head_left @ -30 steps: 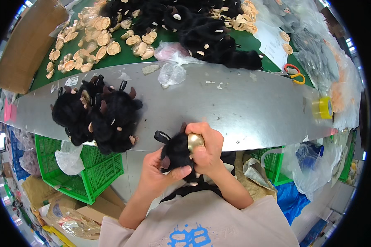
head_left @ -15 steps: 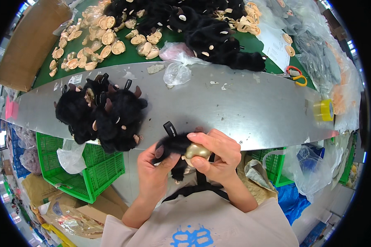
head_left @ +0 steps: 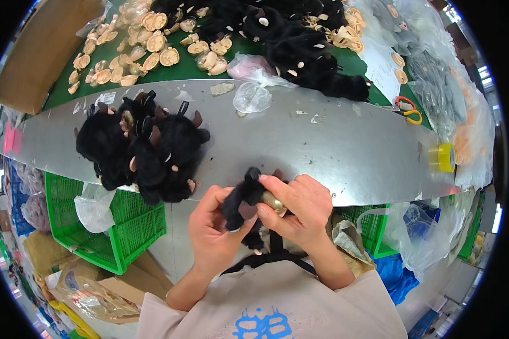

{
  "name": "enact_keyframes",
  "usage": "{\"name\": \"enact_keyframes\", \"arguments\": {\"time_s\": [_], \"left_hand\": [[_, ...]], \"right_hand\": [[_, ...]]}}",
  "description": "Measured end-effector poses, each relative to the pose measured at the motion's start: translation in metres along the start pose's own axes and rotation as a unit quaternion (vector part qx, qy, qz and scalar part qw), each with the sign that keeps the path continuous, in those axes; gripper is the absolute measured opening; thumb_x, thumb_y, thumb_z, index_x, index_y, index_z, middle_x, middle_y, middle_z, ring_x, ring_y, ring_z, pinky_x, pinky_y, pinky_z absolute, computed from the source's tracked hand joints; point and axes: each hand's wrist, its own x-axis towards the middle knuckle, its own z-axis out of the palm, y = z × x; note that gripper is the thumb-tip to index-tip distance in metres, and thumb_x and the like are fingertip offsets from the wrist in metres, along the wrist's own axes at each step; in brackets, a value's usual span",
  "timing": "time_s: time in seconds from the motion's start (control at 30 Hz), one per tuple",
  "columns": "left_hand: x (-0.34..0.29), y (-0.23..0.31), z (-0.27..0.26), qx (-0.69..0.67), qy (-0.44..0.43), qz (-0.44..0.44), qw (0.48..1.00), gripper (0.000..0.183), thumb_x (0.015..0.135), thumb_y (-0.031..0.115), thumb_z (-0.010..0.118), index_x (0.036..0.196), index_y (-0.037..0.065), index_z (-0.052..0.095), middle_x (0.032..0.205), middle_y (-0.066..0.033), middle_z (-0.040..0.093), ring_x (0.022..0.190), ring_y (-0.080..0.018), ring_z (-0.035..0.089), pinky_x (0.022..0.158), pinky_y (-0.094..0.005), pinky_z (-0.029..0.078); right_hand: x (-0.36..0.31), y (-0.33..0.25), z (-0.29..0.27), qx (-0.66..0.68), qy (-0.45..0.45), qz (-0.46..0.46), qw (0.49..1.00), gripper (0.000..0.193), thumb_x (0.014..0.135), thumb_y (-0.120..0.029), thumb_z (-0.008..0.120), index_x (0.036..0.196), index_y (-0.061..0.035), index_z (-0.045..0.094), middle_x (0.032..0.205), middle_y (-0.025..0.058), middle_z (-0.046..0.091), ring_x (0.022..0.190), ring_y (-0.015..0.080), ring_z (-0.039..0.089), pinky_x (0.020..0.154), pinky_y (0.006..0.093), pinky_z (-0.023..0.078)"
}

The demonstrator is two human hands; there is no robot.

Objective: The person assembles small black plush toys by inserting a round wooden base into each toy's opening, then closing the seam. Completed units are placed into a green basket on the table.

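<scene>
Over the near edge of the metal table, both hands grip one small black plush toy (head_left: 234,206) with brown horn-like pieces and a black loop on top. My left hand (head_left: 216,229) is closed round the plush body, thumb below a brown piece. Fingers and thumb of my right hand (head_left: 300,209) pinch a shiny gold rounded face piece (head_left: 273,202) at the toy's right side. Most of that gold piece is hidden behind the fingers and black fur. Left of my hands, a heap of similar black plush toys (head_left: 172,141) lies on the table.
The grey metal table (head_left: 322,147) meets a green surface holding many beige plastic face shells (head_left: 155,40) and black plush pieces (head_left: 294,51). Orange-handled scissors (head_left: 410,110) and yellow tape (head_left: 445,157) lie at right. Green crates (head_left: 119,240) stand below, and a cardboard sheet (head_left: 37,62) is at far left.
The plush toy has turned in my hands, its loop now more upright. My right fingers have closed further over the gold piece, so less of it shows.
</scene>
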Motion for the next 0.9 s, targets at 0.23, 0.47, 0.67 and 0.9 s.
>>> {"name": "enact_keyframes", "arguments": {"time_s": [0.23,0.47,0.67,0.9], "left_hand": [[-0.003,0.001,-0.009,-0.038,-0.047,-0.043,0.997,0.024,0.086,-0.002,0.073,0.104,0.002,0.058,0.099,0.0006,0.06,0.091,-0.0044,0.054,0.081,-0.0206,0.046],[0.003,0.0,-0.007,-0.023,-0.151,-0.022,0.988,0.023,0.086,-0.008,0.065,0.107,-0.001,0.059,0.108,-0.0039,0.059,0.092,-0.0069,0.055,0.08,-0.0203,0.044],[0.002,0.012,0.002,-0.031,-0.129,-0.041,0.99,0.024,0.088,0.01,0.074,0.103,-0.001,0.058,0.105,-0.006,0.06,0.09,-0.0098,0.053,0.081,-0.023,0.043],[0.002,0.006,-0.001,-0.03,-0.167,0.018,0.985,0.019,0.086,0.0,0.061,0.104,-0.002,0.058,0.109,-0.0122,0.061,0.095,-0.0134,0.055,0.082,-0.0253,0.045]], "right_hand": [[-0.008,-0.002,-0.015,0.223,-0.057,0.168,0.959,0.052,0.079,-0.036,0.079,0.115,-0.0006,0.068,0.073,0.0032,0.054,0.062,0.0164,0.049,0.061,0.0285,0.043],[-0.026,0.015,-0.033,0.603,-0.205,0.479,0.605,0.086,0.075,-0.054,0.083,0.13,0.0043,0.052,0.115,0.0075,0.062,0.108,0.0167,0.06,0.094,0.0304,0.048],[-0.032,0.011,-0.032,0.622,-0.194,0.508,0.564,0.095,0.063,-0.05,0.092,0.13,0.0039,0.051,0.12,0.0073,0.06,0.107,0.0142,0.06,0.093,0.0299,0.05],[-0.019,0.005,-0.037,0.612,-0.242,0.397,0.64,0.068,0.065,-0.026,0.093,0.117,0.0029,0.06,0.117,0.0055,0.05,0.109,0.0157,0.049,0.094,0.03,0.04]]}}
